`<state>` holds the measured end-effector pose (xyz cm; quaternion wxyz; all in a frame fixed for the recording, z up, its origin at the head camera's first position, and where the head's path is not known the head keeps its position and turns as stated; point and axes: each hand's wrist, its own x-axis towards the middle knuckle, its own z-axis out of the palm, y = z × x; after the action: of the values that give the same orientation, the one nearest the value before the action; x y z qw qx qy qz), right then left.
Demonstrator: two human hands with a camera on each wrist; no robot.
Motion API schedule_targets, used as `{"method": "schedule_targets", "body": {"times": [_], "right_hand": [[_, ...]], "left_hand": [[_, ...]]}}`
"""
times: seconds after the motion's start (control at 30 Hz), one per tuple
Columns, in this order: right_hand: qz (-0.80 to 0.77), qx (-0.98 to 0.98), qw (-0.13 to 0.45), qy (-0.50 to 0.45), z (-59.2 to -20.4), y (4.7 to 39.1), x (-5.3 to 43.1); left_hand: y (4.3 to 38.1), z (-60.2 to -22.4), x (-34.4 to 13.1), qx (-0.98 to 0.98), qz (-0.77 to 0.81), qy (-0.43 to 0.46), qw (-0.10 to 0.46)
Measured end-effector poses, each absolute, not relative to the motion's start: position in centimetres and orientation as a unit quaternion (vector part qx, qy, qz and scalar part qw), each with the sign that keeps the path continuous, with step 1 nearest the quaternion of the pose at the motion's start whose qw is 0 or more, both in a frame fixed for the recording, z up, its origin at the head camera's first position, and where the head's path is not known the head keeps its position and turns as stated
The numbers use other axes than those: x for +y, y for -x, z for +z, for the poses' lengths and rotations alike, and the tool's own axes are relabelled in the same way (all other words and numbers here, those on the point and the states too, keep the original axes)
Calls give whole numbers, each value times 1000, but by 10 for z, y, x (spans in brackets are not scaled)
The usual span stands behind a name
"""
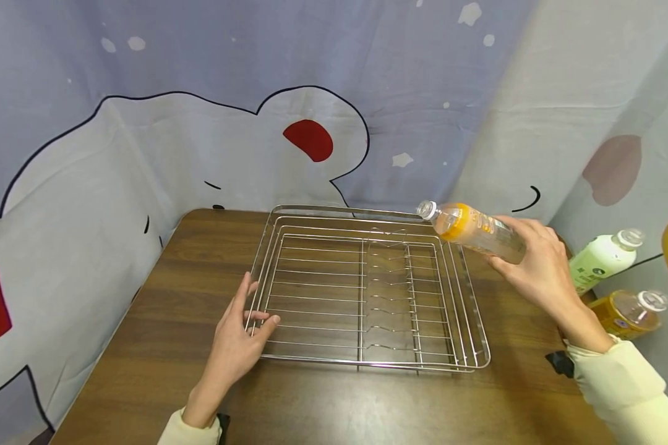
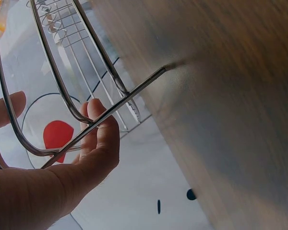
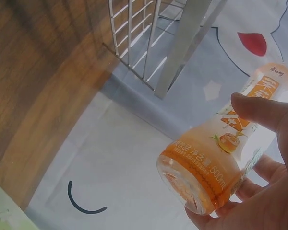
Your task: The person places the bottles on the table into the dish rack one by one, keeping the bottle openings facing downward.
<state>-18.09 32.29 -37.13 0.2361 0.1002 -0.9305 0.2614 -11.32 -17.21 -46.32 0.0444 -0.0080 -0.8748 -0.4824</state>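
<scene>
Our right hand [image 1: 539, 262] grips an orange-labelled plastic bottle [image 1: 470, 227], mid-right. Our left hand [image 1: 238, 340] holds a silver wire rack [image 1: 362, 296], mid-frame.

On table [image 1: 145, 364], wire rack [image 1: 362, 290]; at its left, left hand [image 1: 239, 340]; by its far right corner, held bottle [image 1: 473, 230] in right hand [image 1: 540, 266]; farther right, far bottle [image 1: 598, 262] behind near bottle [image 1: 626, 315].

Pale cream sleeves [image 1: 629, 386] end at bare hands [image 1: 238, 343], a black piece [image 1: 560, 363] showing beside each cuff [image 1: 594, 358].
</scene>
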Motion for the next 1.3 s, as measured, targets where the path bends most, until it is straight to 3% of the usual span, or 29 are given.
{"method": "schedule_targets", "body": {"times": [1.3], "right_hand": [[152, -955, 216, -138, -365, 212, 338]], "left_hand": [[113, -464, -171, -874, -485, 6, 45]]}}
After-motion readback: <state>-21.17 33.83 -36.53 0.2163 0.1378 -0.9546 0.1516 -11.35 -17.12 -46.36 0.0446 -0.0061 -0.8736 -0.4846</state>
